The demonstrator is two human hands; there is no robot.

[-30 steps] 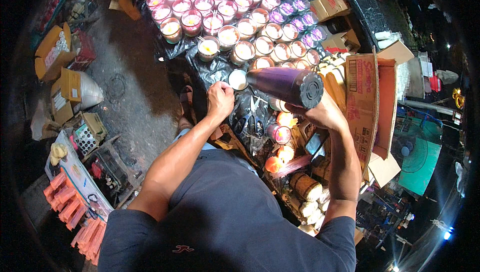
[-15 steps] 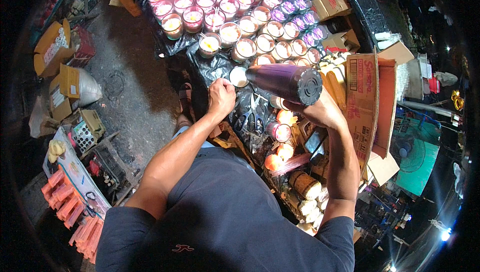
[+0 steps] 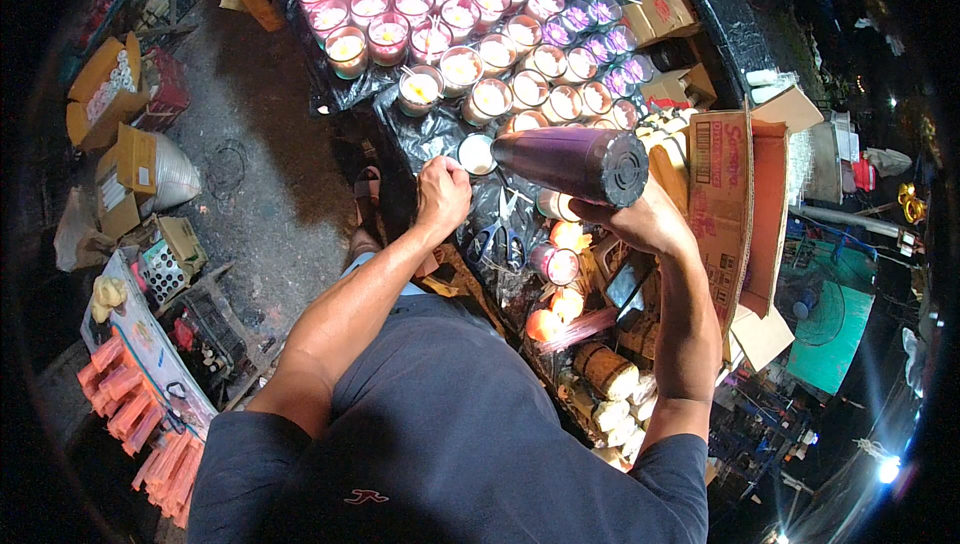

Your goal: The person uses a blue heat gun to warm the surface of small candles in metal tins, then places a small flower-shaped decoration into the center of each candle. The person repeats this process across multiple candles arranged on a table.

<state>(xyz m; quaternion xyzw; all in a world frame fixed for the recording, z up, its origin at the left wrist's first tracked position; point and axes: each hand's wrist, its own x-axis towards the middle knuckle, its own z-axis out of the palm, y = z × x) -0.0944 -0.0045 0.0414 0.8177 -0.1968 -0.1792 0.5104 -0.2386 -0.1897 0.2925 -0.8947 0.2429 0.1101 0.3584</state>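
Note:
My right hand [image 3: 648, 222] is wrapped round the handle of a dark purple hair dryer [image 3: 560, 159]. Its round vented back end faces me, and its barrel points left at a small glass candle [image 3: 477, 154] with pale wax. Beside that glass my left hand [image 3: 443, 192] is closed, fingertips pressed together near the rim; what they pinch, if anything, is hidden. Scissors with dark handles [image 3: 497, 244] lie on black plastic between my arms. Past my hands stand many glass candles, pink ones [image 3: 388, 39] at the left and purple ones [image 3: 553, 32] at the right.
A tall open cardboard box [image 3: 718, 209] stands just right of my right forearm. Orange-pink round candles [image 3: 545, 324] and wrapped bundles [image 3: 605, 372] lie below that arm. At the left, boxes [image 3: 127, 179] and a board with orange packets [image 3: 128, 396] edge the dark floor.
Both hands and the hair dryer hold almost the same place. The surroundings have shifted very slightly in the picture.

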